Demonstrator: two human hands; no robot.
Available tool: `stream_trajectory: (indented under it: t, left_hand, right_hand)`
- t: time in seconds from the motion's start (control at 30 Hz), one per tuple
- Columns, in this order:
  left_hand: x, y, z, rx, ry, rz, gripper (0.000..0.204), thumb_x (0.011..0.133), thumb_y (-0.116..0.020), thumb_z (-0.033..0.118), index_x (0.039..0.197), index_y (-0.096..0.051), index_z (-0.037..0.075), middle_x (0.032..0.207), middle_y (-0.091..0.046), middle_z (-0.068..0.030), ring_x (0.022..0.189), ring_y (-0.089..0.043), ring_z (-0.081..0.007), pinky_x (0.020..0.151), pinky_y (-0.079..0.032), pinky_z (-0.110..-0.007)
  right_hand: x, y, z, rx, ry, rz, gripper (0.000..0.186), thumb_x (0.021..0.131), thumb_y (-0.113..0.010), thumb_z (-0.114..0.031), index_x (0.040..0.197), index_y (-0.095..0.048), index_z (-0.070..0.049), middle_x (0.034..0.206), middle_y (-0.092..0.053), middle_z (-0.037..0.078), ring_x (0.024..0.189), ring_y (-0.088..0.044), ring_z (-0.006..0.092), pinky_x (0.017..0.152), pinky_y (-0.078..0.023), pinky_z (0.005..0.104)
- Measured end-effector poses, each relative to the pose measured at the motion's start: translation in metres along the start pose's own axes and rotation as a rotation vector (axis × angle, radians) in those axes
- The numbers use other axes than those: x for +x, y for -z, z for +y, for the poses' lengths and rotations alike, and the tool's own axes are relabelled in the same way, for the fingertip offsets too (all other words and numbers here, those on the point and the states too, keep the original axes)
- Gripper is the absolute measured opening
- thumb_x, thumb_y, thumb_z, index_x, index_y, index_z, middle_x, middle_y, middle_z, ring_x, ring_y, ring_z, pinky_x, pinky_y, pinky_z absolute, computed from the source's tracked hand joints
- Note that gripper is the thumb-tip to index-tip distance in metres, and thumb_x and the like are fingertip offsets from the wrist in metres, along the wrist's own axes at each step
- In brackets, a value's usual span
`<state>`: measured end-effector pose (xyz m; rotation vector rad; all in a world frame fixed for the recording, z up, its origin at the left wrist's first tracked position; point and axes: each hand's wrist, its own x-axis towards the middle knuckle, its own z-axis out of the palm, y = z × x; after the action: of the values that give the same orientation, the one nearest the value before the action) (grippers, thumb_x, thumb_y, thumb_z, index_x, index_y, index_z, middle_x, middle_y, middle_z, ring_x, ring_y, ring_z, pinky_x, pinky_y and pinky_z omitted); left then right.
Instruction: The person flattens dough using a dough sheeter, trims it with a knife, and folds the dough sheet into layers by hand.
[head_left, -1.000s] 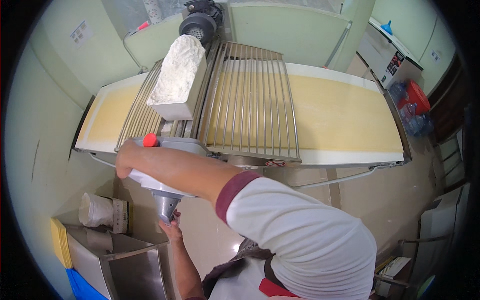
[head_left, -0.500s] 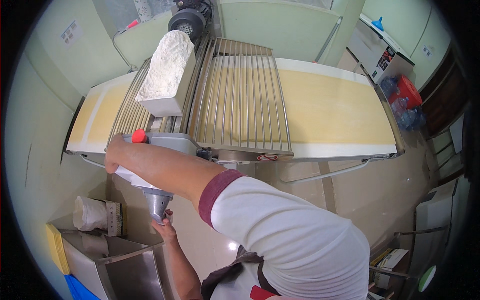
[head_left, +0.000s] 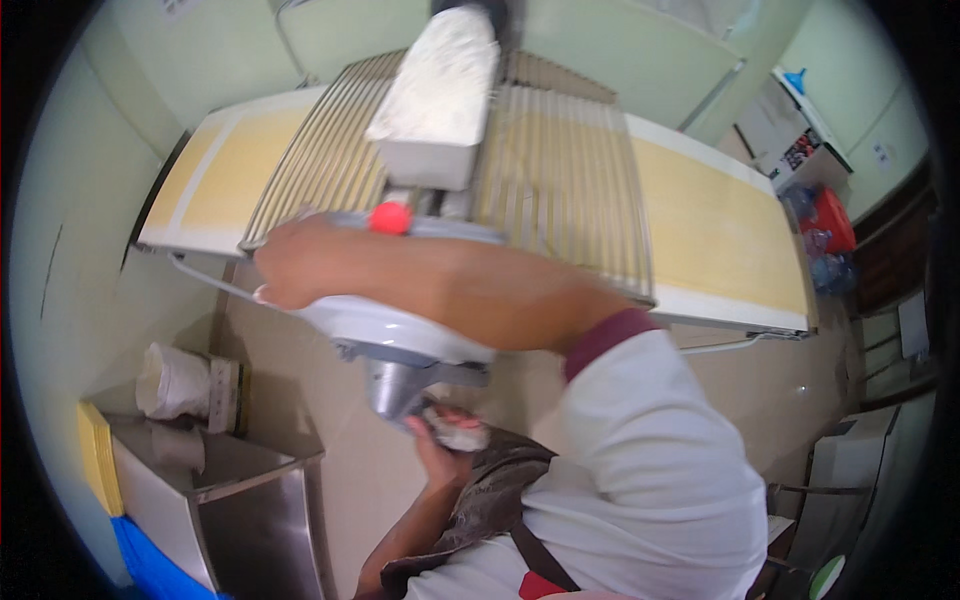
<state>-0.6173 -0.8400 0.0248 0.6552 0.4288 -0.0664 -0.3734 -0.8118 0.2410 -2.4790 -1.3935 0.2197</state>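
A dough sheeter fills the middle, with a red knob (head_left: 390,218) on its grey-and-white front housing (head_left: 400,325). My right arm reaches across that housing to the left. My right hand (head_left: 290,265) is beside the lower end of the left wire guard (head_left: 325,150), and its blurred fingers do not show clearly. Below the housing, my left hand (head_left: 445,455) is closed around the handle (head_left: 460,432) by the grey metal lever hub (head_left: 392,388). A long white bin (head_left: 430,160) heaped with flour (head_left: 440,75) rests on top of the sheeter.
Pale yellow belts (head_left: 715,215) stretch to both sides under the guards. A steel cabinet (head_left: 255,540) stands at lower left, with a white sack (head_left: 172,380) behind it. A red tub (head_left: 835,220) and clear plastic bottles (head_left: 830,270) are at far right.
The view has shifted, so the sheeter and bin appear farther right and higher. My left hand appears farther right with the handle, and my right arm still crosses the housing.
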Motion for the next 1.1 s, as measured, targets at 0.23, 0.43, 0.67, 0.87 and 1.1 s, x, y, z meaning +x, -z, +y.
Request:
stream_trajectory:
  t: [0.23, 0.43, 0.67, 0.87, 1.1]
  left_hand:
    - [0.093, 0.112, 0.179, 1.303, -0.18, -0.328, 0.03, 0.08, -0.074, 0.007, 0.105, -0.059, 0.002, 0.102, -0.062, -0.0076, 0.095, -0.058, -0.0177, 0.086, -0.047, -0.03]
    - [0.19, 0.203, 0.391, 1.124, -0.585, 0.097, 0.02, 0.09, -0.067, 0.016, 0.102, -0.063, 0.001, 0.092, -0.061, -0.0008, 0.087, -0.055, -0.0104, 0.082, -0.045, -0.026]
    - [0.392, 0.223, 0.525, 1.446, -0.882, 0.092, 0.036, 0.091, -0.061, 0.018, 0.119, -0.056, -0.005, 0.118, -0.06, -0.0177, 0.113, -0.055, -0.0287, 0.101, -0.039, -0.038]
    - [0.568, 0.178, 0.563, 1.865, -0.785, -0.214, 0.059, 0.091, -0.06, 0.02, 0.14, -0.036, -0.003, 0.144, -0.038, -0.0236, 0.135, -0.035, -0.0366, 0.112, -0.028, -0.042]
    - [0.683, 0.142, 0.576, 2.09, -0.692, -0.615, 0.066, 0.096, -0.05, 0.031, 0.146, -0.024, -0.003, 0.154, -0.019, -0.023, 0.144, -0.016, -0.035, 0.117, -0.015, -0.044]
  right_hand:
    - [-0.023, 0.026, -0.016, -0.006, 0.222, 0.462, 0.035, 0.084, -0.064, -0.032, 0.1, -0.064, -0.001, 0.113, -0.059, 0.017, 0.107, -0.059, 0.0288, 0.093, -0.045, 0.0447]
    - [0.028, 0.026, 0.01, -0.332, 0.239, 0.71, 0.023, 0.079, -0.066, -0.023, 0.097, -0.065, -0.009, 0.113, -0.059, 0.01, 0.106, -0.059, 0.0249, 0.09, -0.046, 0.0425]
    - [0.017, 0.068, 0.021, -0.786, -0.431, 0.853, 0.028, 0.079, -0.062, -0.006, 0.106, -0.069, -0.006, 0.113, -0.065, 0.014, 0.104, -0.061, 0.0312, 0.092, -0.046, 0.0432]
    - [0.041, -0.005, -0.027, -0.768, -0.909, 1.21, 0.024, 0.082, -0.055, 0.001, 0.103, -0.067, 0.002, 0.106, -0.067, 0.017, 0.105, -0.061, 0.0329, 0.095, -0.044, 0.0411]
    - [0.173, -0.091, -0.057, -0.717, -1.311, 1.344, 0.022, 0.082, -0.054, 0.001, 0.1, -0.067, 0.001, 0.104, -0.067, 0.016, 0.103, -0.061, 0.0318, 0.093, -0.045, 0.0417]
